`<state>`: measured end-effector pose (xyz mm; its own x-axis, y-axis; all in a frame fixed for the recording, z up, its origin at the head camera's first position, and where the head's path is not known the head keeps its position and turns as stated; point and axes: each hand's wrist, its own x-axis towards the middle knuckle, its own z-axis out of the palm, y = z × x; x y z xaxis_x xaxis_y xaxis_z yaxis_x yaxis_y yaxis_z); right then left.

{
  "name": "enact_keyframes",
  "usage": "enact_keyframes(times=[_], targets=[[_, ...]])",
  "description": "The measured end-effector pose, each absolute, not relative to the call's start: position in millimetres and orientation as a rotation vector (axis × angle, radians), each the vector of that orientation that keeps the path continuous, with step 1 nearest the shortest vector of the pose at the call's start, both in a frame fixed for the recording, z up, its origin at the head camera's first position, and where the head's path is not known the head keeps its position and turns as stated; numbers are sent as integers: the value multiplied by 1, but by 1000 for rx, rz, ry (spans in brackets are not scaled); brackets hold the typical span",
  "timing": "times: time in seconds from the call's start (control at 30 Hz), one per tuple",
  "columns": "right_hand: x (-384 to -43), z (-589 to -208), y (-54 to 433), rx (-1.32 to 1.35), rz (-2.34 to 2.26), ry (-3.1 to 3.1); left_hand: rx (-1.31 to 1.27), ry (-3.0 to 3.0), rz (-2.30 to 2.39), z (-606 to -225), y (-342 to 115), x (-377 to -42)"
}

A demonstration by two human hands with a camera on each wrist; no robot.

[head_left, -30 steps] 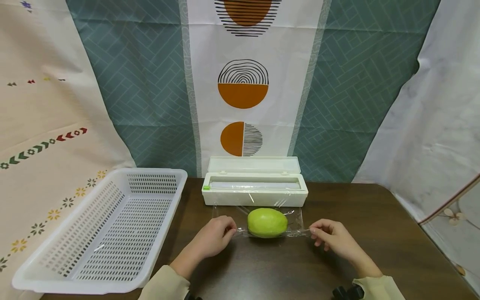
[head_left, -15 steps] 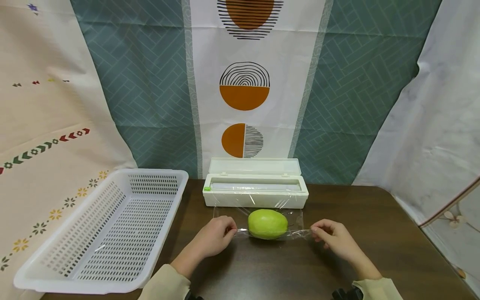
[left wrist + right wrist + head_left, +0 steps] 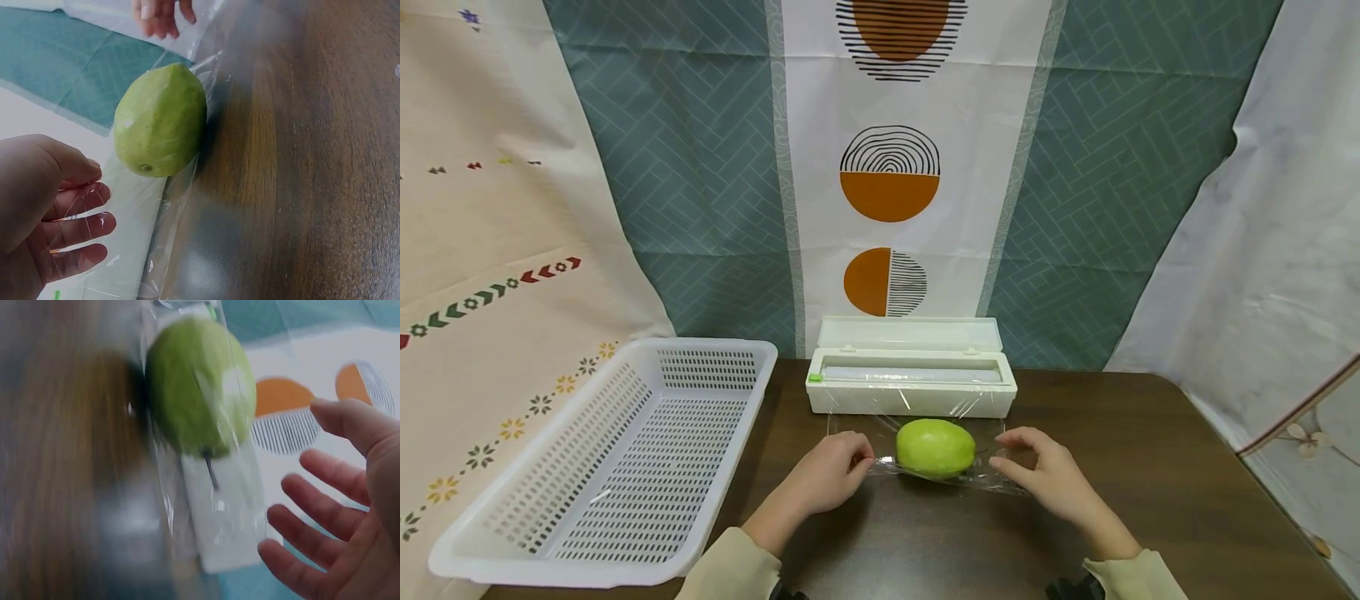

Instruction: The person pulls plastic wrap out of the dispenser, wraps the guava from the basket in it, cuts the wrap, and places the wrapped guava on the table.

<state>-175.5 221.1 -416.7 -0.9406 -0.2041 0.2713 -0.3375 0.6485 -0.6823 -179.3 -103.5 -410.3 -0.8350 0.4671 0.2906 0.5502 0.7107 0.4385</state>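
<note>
A green pear lies on its side on clear plastic wrap, its thin dark stem showing in the right wrist view. Behind it stands the white wrap dispenser, lid up, with the film running out over its front. My left hand pinches the film's near left corner between thumb and forefinger, and film also crosses its other fingers. To the right of the pear, my right hand is held with thumb and fingers spread apart, nothing between them, close over the film's right edge.
A white slotted plastic basket stands on the left of the dark wooden table. Patterned cloths hang behind and at both sides. The dispenser's roll shows inside its trough.
My right hand has let go of the film's right corner, spread its fingers and moved left toward the pear. The film's right end has dropped lower. My left hand stays in place.
</note>
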Motion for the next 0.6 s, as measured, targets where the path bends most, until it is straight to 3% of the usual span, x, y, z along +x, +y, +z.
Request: enact_keyframes(times=[0.23, 0.6], targets=[[-177, -419, 192, 716, 928, -2700, -825, -2790, -788, -407, -102, -180], [-183, -423, 165, 877, 603, -2805, -825, -2802, -804, -407, -101, -180]])
